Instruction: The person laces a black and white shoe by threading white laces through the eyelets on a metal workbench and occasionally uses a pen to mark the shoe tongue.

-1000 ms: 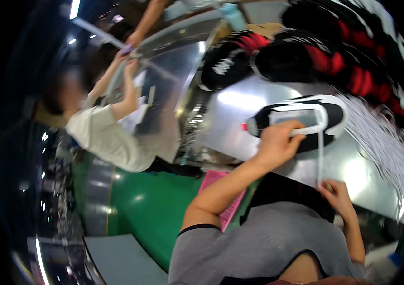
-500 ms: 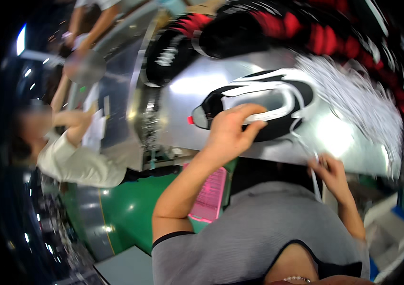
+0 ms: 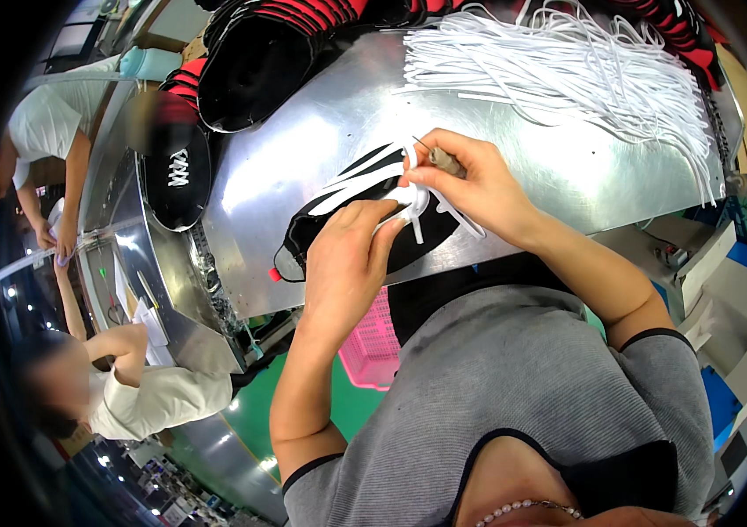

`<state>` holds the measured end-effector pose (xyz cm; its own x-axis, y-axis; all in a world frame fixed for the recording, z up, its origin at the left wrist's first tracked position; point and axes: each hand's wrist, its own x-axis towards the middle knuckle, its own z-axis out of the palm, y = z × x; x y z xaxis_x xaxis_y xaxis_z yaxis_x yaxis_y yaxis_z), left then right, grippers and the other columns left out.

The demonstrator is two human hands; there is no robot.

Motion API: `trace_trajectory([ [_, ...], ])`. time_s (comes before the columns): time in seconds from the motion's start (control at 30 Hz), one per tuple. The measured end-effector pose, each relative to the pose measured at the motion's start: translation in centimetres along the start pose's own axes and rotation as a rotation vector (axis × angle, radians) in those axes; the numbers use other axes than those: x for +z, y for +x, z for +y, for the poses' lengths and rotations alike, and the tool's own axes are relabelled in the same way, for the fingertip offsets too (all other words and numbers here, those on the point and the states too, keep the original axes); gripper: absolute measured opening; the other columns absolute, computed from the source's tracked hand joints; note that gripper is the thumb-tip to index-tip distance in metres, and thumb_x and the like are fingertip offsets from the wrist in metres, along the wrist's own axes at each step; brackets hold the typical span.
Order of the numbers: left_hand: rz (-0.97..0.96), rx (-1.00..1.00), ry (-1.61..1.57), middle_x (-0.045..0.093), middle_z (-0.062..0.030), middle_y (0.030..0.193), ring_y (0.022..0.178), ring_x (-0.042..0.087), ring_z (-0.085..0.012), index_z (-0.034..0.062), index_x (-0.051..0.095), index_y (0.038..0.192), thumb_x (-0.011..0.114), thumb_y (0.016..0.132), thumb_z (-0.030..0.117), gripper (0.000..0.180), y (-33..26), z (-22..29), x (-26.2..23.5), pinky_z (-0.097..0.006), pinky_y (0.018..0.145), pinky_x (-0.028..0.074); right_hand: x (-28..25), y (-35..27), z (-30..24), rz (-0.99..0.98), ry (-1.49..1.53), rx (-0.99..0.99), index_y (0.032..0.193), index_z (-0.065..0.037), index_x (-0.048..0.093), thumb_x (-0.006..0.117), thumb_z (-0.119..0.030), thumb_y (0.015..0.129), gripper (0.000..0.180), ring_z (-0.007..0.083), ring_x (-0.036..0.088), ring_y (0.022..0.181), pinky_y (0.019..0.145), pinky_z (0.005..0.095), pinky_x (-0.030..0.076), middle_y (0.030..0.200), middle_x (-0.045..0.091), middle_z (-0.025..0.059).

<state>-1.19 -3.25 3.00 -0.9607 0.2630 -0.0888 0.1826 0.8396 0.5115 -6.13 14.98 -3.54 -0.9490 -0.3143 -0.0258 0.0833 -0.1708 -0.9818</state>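
A black and white shoe upper (image 3: pixel 409 250) with a red tab lies on the metal table in front of me. My left hand (image 3: pixel 347 255) is closed on its edge by the white eyelet strip, thumb and fingers pinching it. Over the same strip, my right hand (image 3: pixel 475 180) holds a small hook tool (image 3: pixel 446 162) with a stubby brownish handle and a thin metal tip. A white shoelace (image 3: pixel 461 215) runs through the strip, partly under my right fingers, with loose parts lying over the black side. My fingers hide exactly where the lace enters.
A heap of white laces (image 3: pixel 558 70) covers the table's far right. Stacked black and red uppers (image 3: pixel 255 75) stand far left, beside a laced black upper (image 3: pixel 177 180). A pink basket (image 3: pixel 373 351) sits below the table edge. Two people work at the left; scissors (image 3: pixel 115 309) lie near them.
My right hand has come up from the table's front edge to the shoe upper, where the hook tool now shows. My left hand stays on the upper. The whole view has shifted.
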Motion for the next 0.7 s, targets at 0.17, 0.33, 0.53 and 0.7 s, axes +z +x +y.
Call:
trace_trajectory([
  [0.17, -0.028, 0.017, 0.152, 0.067, -0.0086, 0.075, 0.067, 0.065, -0.0288, 0.0068, 0.069, 0.090, 0.070, 0.088, 0.030, 0.023, 1.6, 0.0, 1.4, -0.039, 0.060, 0.048, 0.6, 1.9, -0.4, 0.014, -0.053, 0.010, 0.101, -0.004, 0.061, 0.066, -0.017, 0.091, 0.018, 0.0142, 0.066, 0.072, 0.066, 0.0285, 0.051, 0.088, 0.072, 0.0086],
  [0.33, -0.006, -0.131, 0.053, 0.066, -0.0072, 0.066, 0.058, 0.063, -0.0267, 0.0082, 0.070, 0.080, 0.071, 0.088, 0.033, 0.026, 2.5, -1.3, 2.6, -0.036, 0.053, 0.046, 0.0, 1.2, -0.3, 0.074, -0.193, -0.046, 0.116, -0.002, 0.052, 0.064, -0.023, 0.095, 0.032, 0.0244, 0.067, 0.078, 0.070, 0.0343, 0.051, 0.096, 0.068, 0.0137],
  [0.53, 0.013, -0.192, -0.059, 0.063, -0.0049, 0.063, 0.053, 0.058, -0.0209, 0.0069, 0.069, 0.079, 0.071, 0.089, 0.033, 0.028, 3.0, -1.7, 3.2, -0.032, 0.054, 0.044, -2.5, -4.1, 0.3, -0.163, -0.372, 0.112, 0.113, 0.000, 0.060, 0.064, -0.013, 0.095, 0.023, 0.0137, 0.060, 0.070, 0.064, 0.0297, 0.049, 0.084, 0.067, 0.0093],
  [0.7, 0.035, -0.186, -0.068, 0.062, -0.0053, 0.062, 0.052, 0.056, -0.0189, 0.0057, 0.067, 0.076, 0.071, 0.089, 0.030, 0.028, 2.9, -1.9, 3.4, -0.032, 0.054, 0.044, -2.0, -4.6, 0.9, -0.160, -0.528, 0.043, 0.109, 0.001, 0.062, 0.066, -0.016, 0.092, 0.024, 0.0272, 0.069, 0.072, 0.066, 0.0340, 0.053, 0.087, 0.071, 0.0186],
])
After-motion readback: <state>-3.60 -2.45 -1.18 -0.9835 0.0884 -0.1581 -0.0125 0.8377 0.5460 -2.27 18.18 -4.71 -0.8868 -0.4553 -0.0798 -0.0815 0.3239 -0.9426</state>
